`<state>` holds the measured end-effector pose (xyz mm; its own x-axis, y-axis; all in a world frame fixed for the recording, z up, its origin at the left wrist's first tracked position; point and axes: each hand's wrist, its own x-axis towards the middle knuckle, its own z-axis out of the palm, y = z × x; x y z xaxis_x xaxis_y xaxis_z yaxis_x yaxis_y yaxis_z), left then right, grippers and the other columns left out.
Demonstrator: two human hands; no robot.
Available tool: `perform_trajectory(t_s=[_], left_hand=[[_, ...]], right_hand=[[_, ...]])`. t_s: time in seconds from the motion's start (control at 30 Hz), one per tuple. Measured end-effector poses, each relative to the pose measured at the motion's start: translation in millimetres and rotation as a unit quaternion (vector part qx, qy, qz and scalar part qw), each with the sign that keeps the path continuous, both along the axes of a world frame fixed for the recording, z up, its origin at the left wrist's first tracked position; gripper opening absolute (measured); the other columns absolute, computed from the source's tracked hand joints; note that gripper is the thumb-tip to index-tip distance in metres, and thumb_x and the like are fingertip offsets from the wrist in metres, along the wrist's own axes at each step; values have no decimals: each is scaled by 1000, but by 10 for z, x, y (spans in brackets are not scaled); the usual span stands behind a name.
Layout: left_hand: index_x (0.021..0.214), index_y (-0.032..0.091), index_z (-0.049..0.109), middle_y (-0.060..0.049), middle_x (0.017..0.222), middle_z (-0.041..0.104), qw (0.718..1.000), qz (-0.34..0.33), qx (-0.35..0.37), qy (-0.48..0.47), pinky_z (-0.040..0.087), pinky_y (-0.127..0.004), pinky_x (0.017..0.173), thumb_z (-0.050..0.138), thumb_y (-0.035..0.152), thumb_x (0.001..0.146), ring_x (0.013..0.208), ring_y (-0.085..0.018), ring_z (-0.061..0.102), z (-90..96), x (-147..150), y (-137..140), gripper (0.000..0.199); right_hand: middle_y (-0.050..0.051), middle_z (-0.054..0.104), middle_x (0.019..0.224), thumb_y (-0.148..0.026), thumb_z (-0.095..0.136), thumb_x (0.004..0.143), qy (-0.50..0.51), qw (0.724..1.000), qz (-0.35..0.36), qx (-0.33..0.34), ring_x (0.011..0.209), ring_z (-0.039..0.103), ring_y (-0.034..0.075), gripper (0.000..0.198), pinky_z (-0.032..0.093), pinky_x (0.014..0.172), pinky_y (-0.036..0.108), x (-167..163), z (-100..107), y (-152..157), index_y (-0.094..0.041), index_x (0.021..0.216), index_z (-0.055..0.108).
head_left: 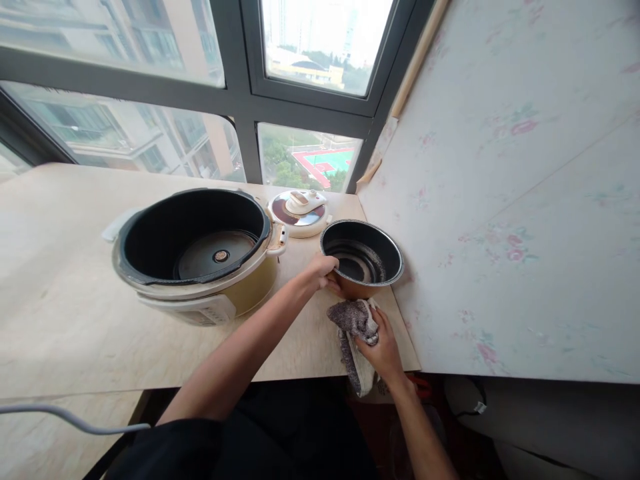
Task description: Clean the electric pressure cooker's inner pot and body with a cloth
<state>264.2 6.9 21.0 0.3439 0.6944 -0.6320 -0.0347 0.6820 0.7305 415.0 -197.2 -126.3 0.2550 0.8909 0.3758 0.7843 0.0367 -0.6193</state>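
My left hand (325,272) grips the near left rim of a round inner pot (367,288), dark inside and copper-brown outside. The pot's mouth faces up, and it is close to the wall. Just below the pot, my right hand (381,343) is closed around a bunched grey-brown and white cloth (354,321), one end of which hangs over the table edge. To the left stands an open pressure cooker body (250,287) with a black interior and a white handle. Behind the pot, the cooker's round lid (300,230) rests with its knob up.
Pale table (65,320) runs along the window frame (245,153). A flowered wall (500,200) borders it on the right. At the lower left a grey cable (75,420) crosses the table's front edge.
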Motion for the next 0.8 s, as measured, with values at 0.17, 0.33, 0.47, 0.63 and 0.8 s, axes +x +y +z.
perform_trajectory(t_s=[0.17, 0.33, 0.47, 0.63, 0.8], left_hand=[[83, 16, 51, 3, 58, 46, 999, -14, 25, -24, 63, -54, 65, 52, -3, 65, 53, -15, 54, 447, -157, -59, 26], [81, 16, 48, 1, 60, 49, 994, -46, 41, -87, 65, -51, 68, 50, -4, 68, 58, -17, 58, 976, -349, -167, 23], [84, 16, 49, 3, 66, 48, 991, -34, 52, -118, 64, -54, 74, 52, -5, 69, 58, -13, 55, 1364, -594, -219, 26], [88, 13, 53, 0, 66, 52, 989, -32, 78, -124, 64, -53, 75, 55, -2, 71, 65, -19, 64, 1784, -1011, -242, 23], [94, 10, 59, -8, 68, 63, 983, -7, 128, -132, 64, -53, 77, 53, 1, 71, 77, -28, 72, 2107, -1488, -277, 26]], right_hand=[[17, 54, 145, -36, 71, 78, 24, 1000, -7, 8, 137, 51, 34, 68, 42, 114, 56, 61, 0, 180, -21, 143, 53], [15, 65, 127, -37, 71, 76, 33, 999, -15, 40, 126, 58, 35, 58, 45, 109, 57, -70, 72, 787, -22, 130, 61], [15, 66, 127, -41, 71, 76, 55, 998, 23, 34, 127, 57, 38, 55, 43, 109, 59, -223, 191, 1283, -22, 128, 62], [15, 61, 134, -48, 77, 71, 51, 996, 73, -1, 132, 52, 38, 72, 40, 111, 59, -241, 367, 1499, -22, 135, 58], [24, 32, 161, -56, 85, 63, 35, 996, 70, -36, 152, 26, 41, 111, 28, 118, 62, -113, 515, 1445, -18, 156, 36]])
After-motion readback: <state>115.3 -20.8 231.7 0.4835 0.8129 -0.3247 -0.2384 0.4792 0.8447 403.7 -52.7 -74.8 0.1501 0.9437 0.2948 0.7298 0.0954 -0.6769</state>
